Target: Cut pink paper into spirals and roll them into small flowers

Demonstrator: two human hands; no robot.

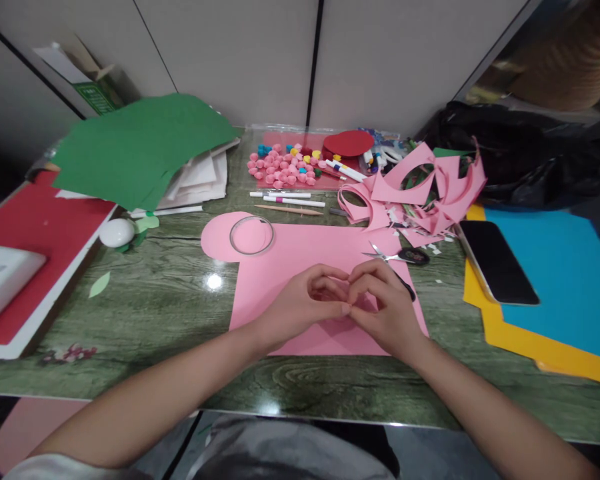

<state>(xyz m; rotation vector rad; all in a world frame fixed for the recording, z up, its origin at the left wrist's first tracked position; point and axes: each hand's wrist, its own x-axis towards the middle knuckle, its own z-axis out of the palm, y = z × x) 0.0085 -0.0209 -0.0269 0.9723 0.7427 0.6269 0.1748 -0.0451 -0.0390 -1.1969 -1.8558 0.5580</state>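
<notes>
Above a pink paper sheet (265,293), my left hand (315,293) and my right hand (387,300) meet with curled, pinched fingertips. Whatever sits between the fingertips, if anything, is too small or hidden to name. Small scissors (413,256) with black handles lie partly open beside my right hand, blades over the sheet. A round pink paper piece (213,237) overlaps the sheet's far left corner. On it rests a clear ring-shaped disc (253,235).
Behind lie white pens (293,201), a pointed wooden stick (290,210), a bag of pink rolled paper pieces (280,167) and pink scraps (420,187). A phone (497,260) rests on blue paper (555,267) at right. Green paper (140,147) and a white egg-shaped object (117,233) are left.
</notes>
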